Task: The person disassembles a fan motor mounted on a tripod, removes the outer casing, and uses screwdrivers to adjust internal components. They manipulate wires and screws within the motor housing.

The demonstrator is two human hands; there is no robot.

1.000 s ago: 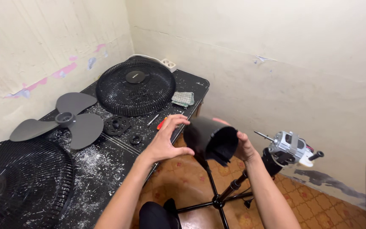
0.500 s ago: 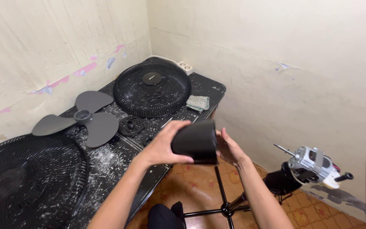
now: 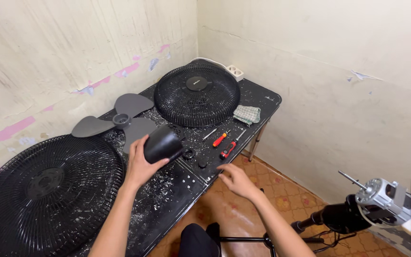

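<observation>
Peeling cream walls with pink paint streaks meet in a corner behind a black table (image 3: 262, 97) flecked with white chips. From my remote view through the head camera, the left hand (image 3: 141, 164) is closed around a black motor cover (image 3: 163, 144), a smooth cup-shaped shell, fingers wrapped round its near side. It is held tilted just above the table's middle, open end turned away toward the right. Just beside the cover, a small black ring (image 3: 188, 153) and a black cap (image 3: 202, 164) lie on the tabletop. The right hand (image 3: 236, 180) is open and holds nothing; its fingers spread over the table's front edge, near the cap and the two screwdrivers. Of these, the orange screwdriver (image 3: 220, 139) lies next to the red-and-black screwdriver (image 3: 228, 149), both angled toward the back corner. Behind the cover rests a grey three-bladed fan blade (image 3: 120, 120). One round black grille (image 3: 197, 94) lies flat at the far end, a folded checked cloth (image 3: 247, 114) touching its right rim, a white power strip (image 3: 234, 72) behind it against the wall. A second, larger grille (image 3: 48, 185) fills the near left end. Off the table to the right, over the patterned tile floor (image 3: 281, 190), a bare fan motor (image 3: 381, 202) with its shaft exposed sits on a black stand.
</observation>
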